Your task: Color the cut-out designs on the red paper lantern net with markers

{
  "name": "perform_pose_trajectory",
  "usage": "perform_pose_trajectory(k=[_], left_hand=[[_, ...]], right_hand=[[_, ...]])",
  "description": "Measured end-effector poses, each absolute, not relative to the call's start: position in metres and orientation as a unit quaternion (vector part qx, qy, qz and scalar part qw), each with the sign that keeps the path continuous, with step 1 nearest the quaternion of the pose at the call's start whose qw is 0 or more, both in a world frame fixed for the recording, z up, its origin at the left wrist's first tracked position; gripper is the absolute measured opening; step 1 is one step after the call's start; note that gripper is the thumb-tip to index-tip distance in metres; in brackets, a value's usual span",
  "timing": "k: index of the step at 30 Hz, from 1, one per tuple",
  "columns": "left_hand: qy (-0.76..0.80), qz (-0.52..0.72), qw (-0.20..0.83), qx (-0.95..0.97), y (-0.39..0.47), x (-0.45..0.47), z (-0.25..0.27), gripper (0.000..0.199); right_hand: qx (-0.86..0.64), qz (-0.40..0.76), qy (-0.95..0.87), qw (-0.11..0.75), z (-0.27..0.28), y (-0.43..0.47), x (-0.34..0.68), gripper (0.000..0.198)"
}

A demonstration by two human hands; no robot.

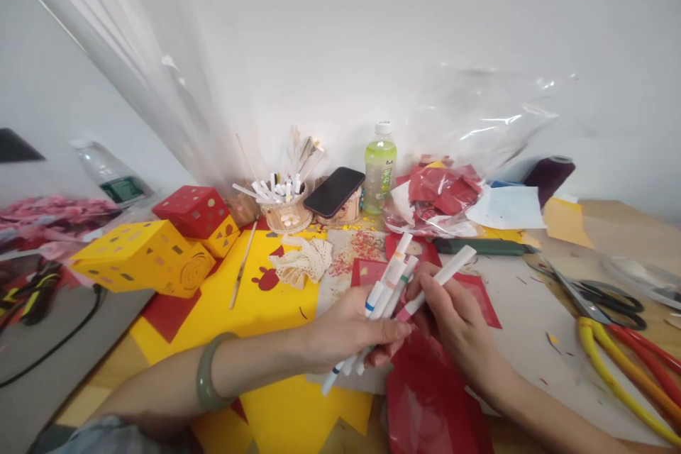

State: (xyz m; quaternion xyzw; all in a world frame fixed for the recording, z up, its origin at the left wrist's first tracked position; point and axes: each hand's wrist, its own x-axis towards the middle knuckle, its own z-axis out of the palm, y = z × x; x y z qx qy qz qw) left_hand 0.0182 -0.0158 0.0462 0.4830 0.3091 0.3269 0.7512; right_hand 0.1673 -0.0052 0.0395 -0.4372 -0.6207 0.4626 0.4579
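- While my left hand (345,330) clenches a bundle of markers (380,298) just left of the red card (425,284),
- my right hand (452,312) pinches a single white marker (441,277) above that card.

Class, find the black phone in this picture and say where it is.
In the head view the black phone is at the back of the table near the wall, centre, propped between the marker cup on its left and the green bottle on its right.
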Motion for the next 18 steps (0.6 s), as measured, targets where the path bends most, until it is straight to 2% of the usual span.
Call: perform_pose_trajectory(k=[7, 12, 15, 18], left_hand=[[0.287, 0.337, 0.814, 0.376, 0.0, 0.014, 0.043, 0.034], [0.331, 0.385, 0.82, 0.263, 0.014, 0.009, 0.037, 0.014], [0.335, 0.406, 0.816, 0.239, 0.021, 0.006, 0.032, 0.015], [0.41, 0.439, 0.747, 0.285, 0.025, 0.004, 0.028, 0.011]], right_hand=[[-0.442, 0.462, -0.637, 0.43, 0.058, 0.004, 0.172, 0.039], [-0.475, 0.441, -0.598, 0.471, 0.057, 0.015, 0.183, 0.034], [-0.473, 0.427, -0.65, 0.414, 0.05, 0.018, 0.186, 0.037], [-0.475, 0.416, -0.68, 0.372, 0.044, 0.02, 0.185, 0.037]])
